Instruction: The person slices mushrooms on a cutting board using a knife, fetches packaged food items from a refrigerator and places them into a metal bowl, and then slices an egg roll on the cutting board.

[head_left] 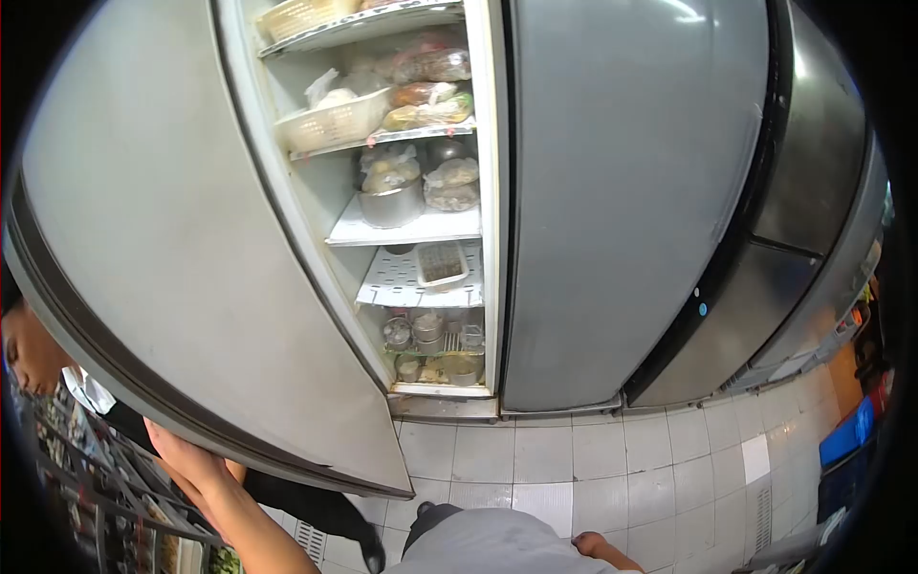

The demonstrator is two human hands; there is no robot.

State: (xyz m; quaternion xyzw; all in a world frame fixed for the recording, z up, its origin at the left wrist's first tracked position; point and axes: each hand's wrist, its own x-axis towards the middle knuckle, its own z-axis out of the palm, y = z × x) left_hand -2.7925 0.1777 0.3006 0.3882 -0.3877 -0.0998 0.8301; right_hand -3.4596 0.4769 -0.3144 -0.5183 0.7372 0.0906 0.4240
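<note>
I read the open fridge door [163,191] as pale warm grey | closed door [631,191], cooler blue-grey | I see a white shelf [389,277] patterned with dark holes | basket [330,126], cream | sticker [703,309], light blue | floor tiles [545,450], off-white, gridded by darker joints | shirt [507,542], light grey | co-worker's trouser leg [311,507], black

pale grey top [502,545] (seemingly plain), bare forearms [253,521], bare hands [188,462]

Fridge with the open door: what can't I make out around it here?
In the head view:
Top basket: cut off by the upper edge.
Bottom tubs: contents too small and blurred.
Left hand: fingertips hidden by the door.
Right hand: too small to tell whether it holds anything.
Other person: mostly hidden by the door.
</note>
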